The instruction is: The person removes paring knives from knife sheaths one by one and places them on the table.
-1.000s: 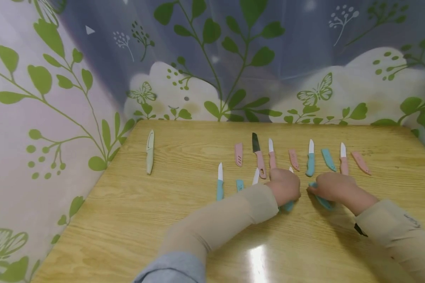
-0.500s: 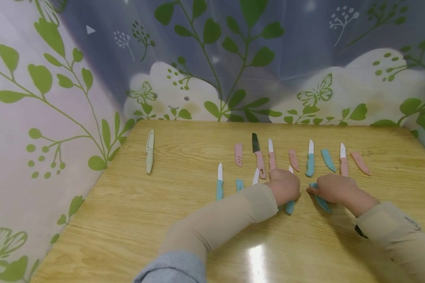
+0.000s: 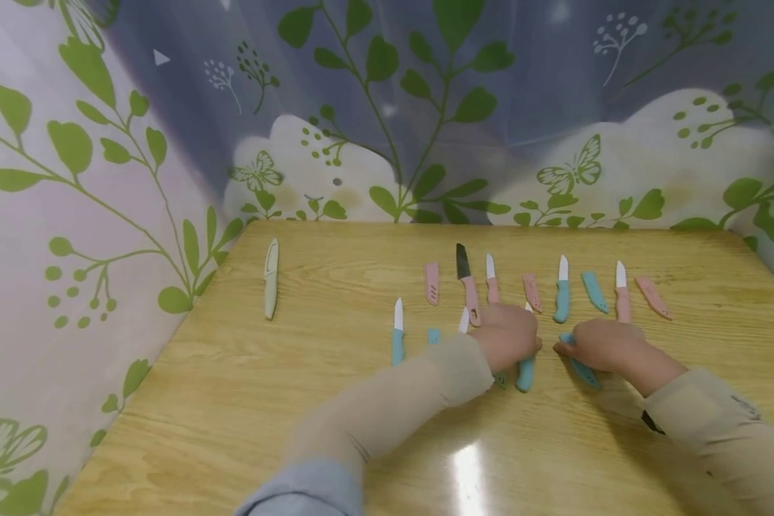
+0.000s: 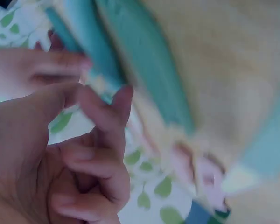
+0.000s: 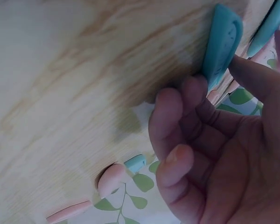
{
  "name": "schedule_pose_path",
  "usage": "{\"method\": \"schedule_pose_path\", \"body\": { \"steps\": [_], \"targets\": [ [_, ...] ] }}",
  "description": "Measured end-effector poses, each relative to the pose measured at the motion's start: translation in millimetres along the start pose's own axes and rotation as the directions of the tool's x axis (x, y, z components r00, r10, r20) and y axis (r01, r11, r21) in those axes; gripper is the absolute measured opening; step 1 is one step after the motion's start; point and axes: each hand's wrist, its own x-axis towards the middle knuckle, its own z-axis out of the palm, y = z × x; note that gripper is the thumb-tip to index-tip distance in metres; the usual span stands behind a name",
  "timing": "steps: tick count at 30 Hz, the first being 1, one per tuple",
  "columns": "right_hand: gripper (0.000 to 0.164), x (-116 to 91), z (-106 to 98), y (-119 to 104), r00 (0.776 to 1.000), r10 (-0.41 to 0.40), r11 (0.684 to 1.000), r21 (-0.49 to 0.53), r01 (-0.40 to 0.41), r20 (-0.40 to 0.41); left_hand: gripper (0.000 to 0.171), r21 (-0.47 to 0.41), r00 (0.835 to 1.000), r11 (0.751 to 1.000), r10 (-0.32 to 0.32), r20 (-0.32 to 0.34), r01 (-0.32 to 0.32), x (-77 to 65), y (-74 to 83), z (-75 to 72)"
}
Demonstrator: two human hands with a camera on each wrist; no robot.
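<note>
My left hand [image 3: 506, 335] is just left of a blue-handled knife [image 3: 525, 374] lying on the wooden table. In the left wrist view its fingers curl loosely, with the fingertips close to the knife's handle [image 4: 95, 42]; contact is unclear. A teal piece [image 4: 149, 60], apparently a sheath, lies beside that handle. To the right, my right hand [image 3: 609, 345] pinches a blue knife sheath [image 3: 583, 371] between thumb and fingers. The right wrist view shows this sheath [image 5: 221, 44] tilted at the table surface. The left hand and sleeve partly cover another white-bladed knife [image 3: 464, 319].
Behind the hands lie a pink knife with a black blade [image 3: 467, 287], a pink sheath [image 3: 431, 284], a blue knife [image 3: 562, 290] and a blue sheath [image 3: 594, 292]. Farther left are another blue knife [image 3: 397, 335] and a pale green sheathed knife [image 3: 271, 279]. A patterned curtain [image 3: 361, 165] backs the table.
My left hand has shifted slightly left off the blue knife, showing more of its handle and the sheath beside it. The right hand stays nearly in place with its sheath.
</note>
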Motion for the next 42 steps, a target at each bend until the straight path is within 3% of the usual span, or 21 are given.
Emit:
{"method": "schedule_pose_path", "body": {
  "steps": [4,8,12,16,20,22,24,29,35,42],
  "targets": [
    [0.051,0,1,-1,1.000,0.003,1.000,0.001,-0.003,0.008,0.054,-0.094,0.994,0.996,-0.020,-0.105,0.010,-8.5,-36.1,-6.3],
    [0.050,0,1,-2,1.000,0.014,1.000,-0.003,-0.014,0.000,0.063,-0.168,0.976,0.979,-0.144,-0.164,0.116,-12.4,-84.8,-7.9],
    [0.049,-1,1,-1,1.000,0.011,1.000,-0.008,-0.011,0.002,0.084,-0.273,0.938,0.933,-0.291,-0.189,0.234,-16.0,-136.7,-0.8],
    [0.050,-1,1,0,1.000,0.004,1.000,-0.010,-0.004,0.009,0.092,-0.346,0.911,0.899,-0.355,-0.210,0.270,-20.0,-185.1,10.9],
    [0.051,-2,1,-1,1.000,0.004,1.000,-0.009,-0.003,0.010,0.093,-0.427,0.873,0.844,-0.442,-0.208,0.326,-24.0,-226.2,20.8],
    [0.051,-2,1,-2,1.000,0.006,1.000,-0.007,-0.006,0.011,0.092,-0.475,0.863,0.812,-0.469,-0.189,0.338,-26.7,-244.6,25.2],
    [0.050,-2,2,-2,1.000,0.007,1.000,-0.007,-0.007,0.009,0.092,-0.509,0.863,0.793,-0.475,-0.172,0.335,-30.3,-261.7,29.2],
    [0.049,-1,1,-1,1.000,0.005,1.000,-0.007,-0.005,0.004,0.091,-0.592,0.869,0.746,-0.472,-0.147,0.305,-38.3,-293.9,40.3],
    [0.049,-1,2,1,1.000,0.006,1.000,-0.001,-0.006,-0.002,0.090,-0.678,0.877,0.675,-0.472,-0.093,0.291,-42.8,-313.6,57.3],
    [0.043,-2,2,0,1.000,0.003,1.000,-0.002,-0.003,-0.019,0.092,-0.684,0.882,0.653,-0.470,-0.030,0.325,-44.9,-325.7,79.4]
  ]
}}
